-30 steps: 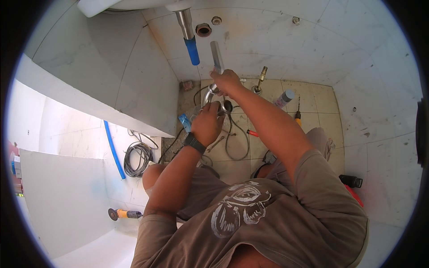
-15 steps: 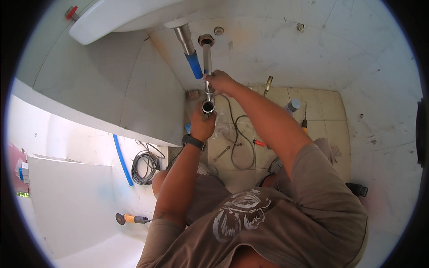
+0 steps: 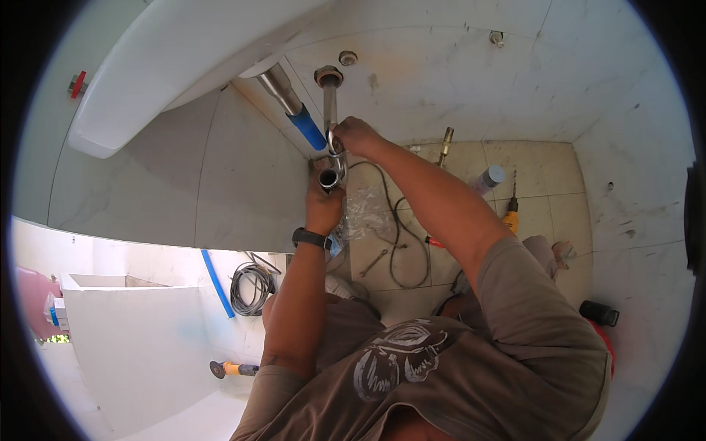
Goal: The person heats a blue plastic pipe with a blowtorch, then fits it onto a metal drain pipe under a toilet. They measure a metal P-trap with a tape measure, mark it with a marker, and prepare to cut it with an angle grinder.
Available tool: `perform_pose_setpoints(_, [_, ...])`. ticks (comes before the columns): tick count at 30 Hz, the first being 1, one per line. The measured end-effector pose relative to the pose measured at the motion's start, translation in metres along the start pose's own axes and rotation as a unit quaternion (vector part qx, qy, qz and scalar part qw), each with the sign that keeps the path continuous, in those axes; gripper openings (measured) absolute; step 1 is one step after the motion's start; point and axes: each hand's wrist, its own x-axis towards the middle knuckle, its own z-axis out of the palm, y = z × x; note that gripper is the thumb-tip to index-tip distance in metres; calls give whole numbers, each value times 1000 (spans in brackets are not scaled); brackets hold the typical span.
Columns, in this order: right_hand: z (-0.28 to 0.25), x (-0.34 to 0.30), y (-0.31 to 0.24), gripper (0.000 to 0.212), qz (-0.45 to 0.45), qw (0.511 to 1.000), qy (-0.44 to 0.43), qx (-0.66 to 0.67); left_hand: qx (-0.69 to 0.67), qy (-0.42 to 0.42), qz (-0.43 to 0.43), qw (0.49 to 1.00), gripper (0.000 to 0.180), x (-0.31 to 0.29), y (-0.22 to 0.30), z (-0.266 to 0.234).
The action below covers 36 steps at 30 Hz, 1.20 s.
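Between and beyond the 2 hands in the head view runs 1 chrome pipe [image 3: 330, 106]. The left hand [image 3: 324, 209] is clamped on its lower bend, fingers wrapped just under 1 round open mouth [image 3: 328, 178]; 1 dark watch [image 3: 312, 238] circles that wrist. The right hand [image 3: 356, 137], farther out than the left, is clamped on the same pipe near its joint.

Past the right hand, the pipe's far end meets 1 wall collar [image 3: 329, 76]; how deep it sits I cannot tell. Just beside that collar is 1 smaller fitting [image 3: 348, 58].

To the right hand's left, 1 drain [image 3: 278, 84] with 1 blue sleeve [image 3: 306, 127] hangs from 1 basin [image 3: 198, 66], the sleeve's tip close to the pipe.

Right of the right hand stand 1 brass valve [image 3: 446, 145], 1 can [image 3: 491, 178] and 1 drill [image 3: 512, 218].

Right of the left hand lie 1 clear bag [image 3: 368, 213] and 1 wrench [image 3: 373, 263].

Left of the left hand, nearer the body, are 1 blue hose [image 3: 218, 284], 1 coil [image 3: 238, 294] and 1 grinder [image 3: 237, 369].
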Motion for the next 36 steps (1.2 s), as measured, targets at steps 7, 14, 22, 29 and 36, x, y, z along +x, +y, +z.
perform_pose_setpoints(7, [6,-42,32,39,-62,994,66,-64,-7,0,-48,999,32,14,-3,2])
perform_pose_setpoints(14, [20,-150,88,44,153,959,-71,226,34,-14,-131,991,32,42,-9,9])
perform_pose_setpoints(22, [74,-203,162,35,375,894,-123,214,93,68,-89,989,30,52,-9,14])
perform_pose_setpoints(29, [123,-230,221,53,377,897,-189,133,149,97,-98,979,34,58,-4,18])
perform_pose_setpoints(36, [137,-246,230,50,435,881,-155,102,184,106,-101,972,36,56,6,21])
